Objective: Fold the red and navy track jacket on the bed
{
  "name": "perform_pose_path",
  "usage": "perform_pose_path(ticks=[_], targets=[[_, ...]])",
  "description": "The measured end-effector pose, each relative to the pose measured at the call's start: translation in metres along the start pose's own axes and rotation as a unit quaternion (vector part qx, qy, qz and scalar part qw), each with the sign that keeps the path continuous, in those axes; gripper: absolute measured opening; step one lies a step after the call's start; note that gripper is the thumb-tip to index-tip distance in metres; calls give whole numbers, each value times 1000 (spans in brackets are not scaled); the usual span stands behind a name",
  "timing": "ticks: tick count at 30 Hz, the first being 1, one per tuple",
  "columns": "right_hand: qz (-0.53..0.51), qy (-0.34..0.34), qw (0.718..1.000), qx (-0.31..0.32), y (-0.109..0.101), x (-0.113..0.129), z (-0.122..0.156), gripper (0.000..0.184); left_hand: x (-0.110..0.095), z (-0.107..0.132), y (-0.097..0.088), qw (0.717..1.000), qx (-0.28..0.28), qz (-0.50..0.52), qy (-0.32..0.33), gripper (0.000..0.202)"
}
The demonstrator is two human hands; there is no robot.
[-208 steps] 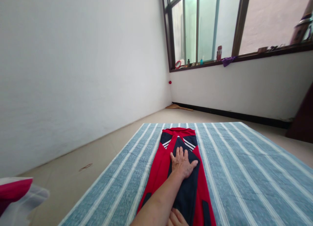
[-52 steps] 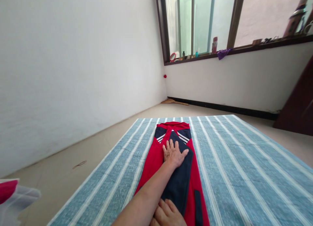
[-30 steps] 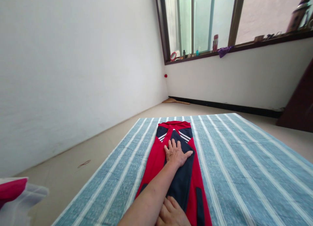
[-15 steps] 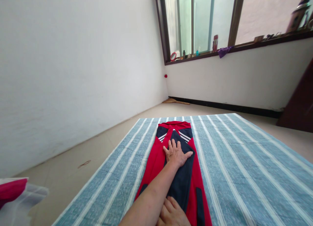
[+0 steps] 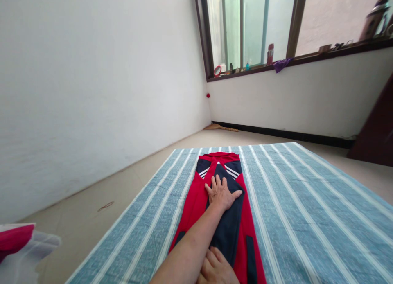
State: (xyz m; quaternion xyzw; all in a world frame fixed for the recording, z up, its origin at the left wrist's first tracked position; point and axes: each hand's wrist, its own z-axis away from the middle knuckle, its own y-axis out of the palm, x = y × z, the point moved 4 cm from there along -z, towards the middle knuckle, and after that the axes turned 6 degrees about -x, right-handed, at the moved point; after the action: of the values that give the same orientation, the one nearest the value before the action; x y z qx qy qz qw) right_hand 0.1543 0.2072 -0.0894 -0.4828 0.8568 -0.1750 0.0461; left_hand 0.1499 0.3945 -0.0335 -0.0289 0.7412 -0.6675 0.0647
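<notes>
A red and navy jacket with white stripes near its collar lies folded into a long narrow shape on a bed with a striped blue cover. My left hand rests flat on the navy cloth in its upper middle, fingers spread and thumb out to the right. At the bottom edge of the view, partly behind my left forearm, my right hand has its fingers bent together onto the navy part of the jacket. Its fingertips and wrist are hidden.
The striped bed cover spreads to both sides. Pink and white cloth shows at the lower left. A broom lies on the floor by the far corner. A windowsill holds a bottle, a purple cloth and a round mirror.
</notes>
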Motion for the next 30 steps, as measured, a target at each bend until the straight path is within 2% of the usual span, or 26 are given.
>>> perform_pose_path(ticks=[3, 5, 10, 14, 20, 25, 30], targets=[[-15, 32, 999, -36, -5, -1, -5, 21, 0, 1, -1, 1000, 1, 1, 0, 91], [-21, 26, 998, -44, -5, -2, -5, 22, -1, 1, -2, 1000, 3, 2, 0, 91], [-9, -35, 999, 25, 4, -3, 5, 17, -1, 2, -3, 1000, 6, 1, 1, 90], [-8, -16, 1000, 9, 4, -5, 8, 16, -1, 2, -4, 1000, 9, 0, 0, 90], [-12, -44, 998, 51, 9, -5, 10, 16, -1, 2, -4, 1000, 10, -2, -2, 89], [-20, -43, 999, 23, 7, -7, 10, 19, -1, 2, -4, 1000, 9, 0, -1, 91], [-15, -43, 997, 69, 8, -5, 9, 14, -1, 2, -4, 1000, 10, 0, 0, 90]])
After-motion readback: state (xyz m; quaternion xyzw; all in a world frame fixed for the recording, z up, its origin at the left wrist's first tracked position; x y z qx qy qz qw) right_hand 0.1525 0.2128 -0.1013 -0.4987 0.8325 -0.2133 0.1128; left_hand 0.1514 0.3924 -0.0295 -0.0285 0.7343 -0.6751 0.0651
